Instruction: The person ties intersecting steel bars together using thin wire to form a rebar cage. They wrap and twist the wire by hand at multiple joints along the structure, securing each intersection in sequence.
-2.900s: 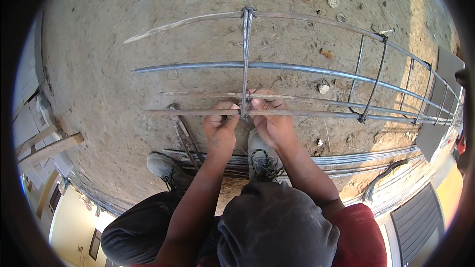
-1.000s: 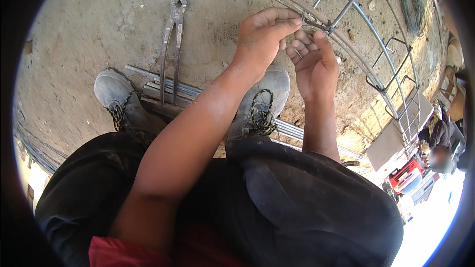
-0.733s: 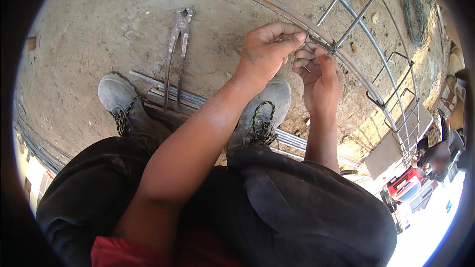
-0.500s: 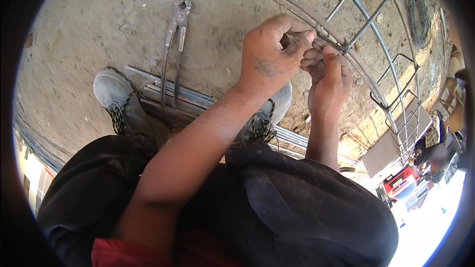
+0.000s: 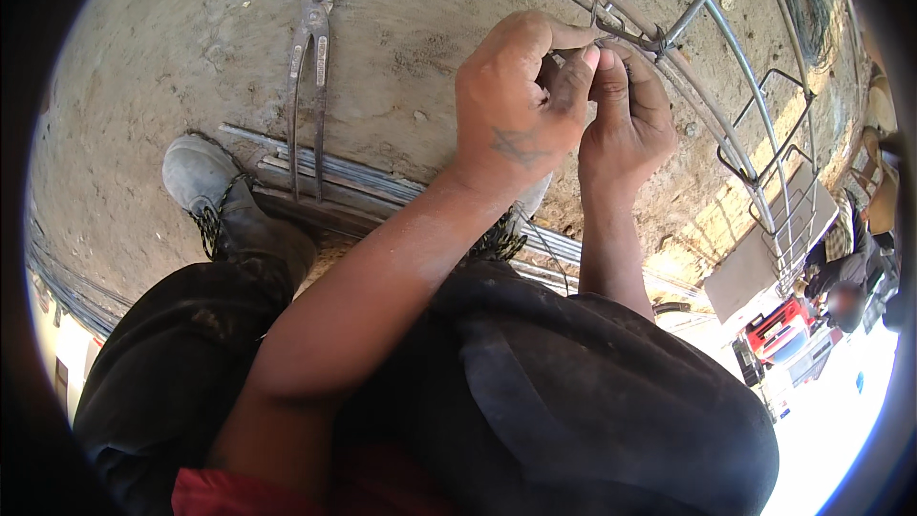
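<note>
A curved frame of steel bars (image 5: 714,11) rises at the upper right, its bent cross pieces joined to long rods. Where a cross piece meets the curved bar, dark wire is wound into a tie (image 5: 659,42). Just left of that tie, my left hand (image 5: 516,100) pinches thumb against forefinger on what looks like thin dark wire. My right hand (image 5: 626,134) is closed beside it, thumb and fingertips meeting the left ones at the same spot. Most of the wire is hidden by my fingers. Rusty end-cutting pincers (image 5: 315,19) stand to the left, handles apart.
Loose metal rods (image 5: 368,174) lie across the ground by my boots (image 5: 199,172). A flat board (image 5: 750,277) is under the frame's far right end. Another person (image 5: 848,272) and a red machine (image 5: 778,327) are at the right edge. Dark wire bundles (image 5: 810,0) lie upper right.
My right hand has risen to bring its thumb and fingertips against the left hand's pinch. The whole view has shifted slightly, so the pincers appear further left and higher.
</note>
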Available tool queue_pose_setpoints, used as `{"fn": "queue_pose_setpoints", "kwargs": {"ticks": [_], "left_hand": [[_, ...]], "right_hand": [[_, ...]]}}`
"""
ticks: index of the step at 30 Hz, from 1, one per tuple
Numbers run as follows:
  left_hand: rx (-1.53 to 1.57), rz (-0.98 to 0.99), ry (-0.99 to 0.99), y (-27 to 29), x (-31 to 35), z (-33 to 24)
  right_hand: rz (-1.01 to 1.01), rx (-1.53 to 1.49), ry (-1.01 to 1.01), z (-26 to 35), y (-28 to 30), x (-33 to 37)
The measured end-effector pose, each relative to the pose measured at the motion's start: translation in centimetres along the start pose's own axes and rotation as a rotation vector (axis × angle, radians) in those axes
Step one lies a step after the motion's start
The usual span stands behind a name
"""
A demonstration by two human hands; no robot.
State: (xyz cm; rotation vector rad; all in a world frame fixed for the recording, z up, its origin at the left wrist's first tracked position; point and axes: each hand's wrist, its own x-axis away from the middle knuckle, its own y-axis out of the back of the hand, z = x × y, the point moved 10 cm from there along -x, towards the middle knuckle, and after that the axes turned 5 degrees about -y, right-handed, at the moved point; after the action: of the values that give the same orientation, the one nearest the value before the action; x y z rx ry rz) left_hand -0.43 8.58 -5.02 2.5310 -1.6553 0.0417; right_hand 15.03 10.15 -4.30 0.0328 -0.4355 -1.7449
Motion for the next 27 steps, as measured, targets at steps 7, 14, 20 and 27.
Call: {"fn": "queue_pose_setpoints", "kwargs": {"ticks": [7, 14, 20, 27], "left_hand": [[-0.163, -0.017, -0.233, -0.2, 0.4, -2.9], [-0.172, 0.009, -0.249, -0.9, 1.3, -3.8], [-0.105, 0.081, -0.121, -0.8, 0.6, -2.0], [0.447, 0.046, 0.461, -1.6, 0.6, 3.1]], "right_hand": [[0.003, -0.150, -0.143, -2.3, -0.7, -0.1], [0.073, -0.120, -0.297, -3.1, -1.2, -0.4], [0.116, -0.340, -0.381, -4.2, -2.1, -0.9], [0.285, -0.607, -0.512, -3.3, -2.0, -0.2]]}}
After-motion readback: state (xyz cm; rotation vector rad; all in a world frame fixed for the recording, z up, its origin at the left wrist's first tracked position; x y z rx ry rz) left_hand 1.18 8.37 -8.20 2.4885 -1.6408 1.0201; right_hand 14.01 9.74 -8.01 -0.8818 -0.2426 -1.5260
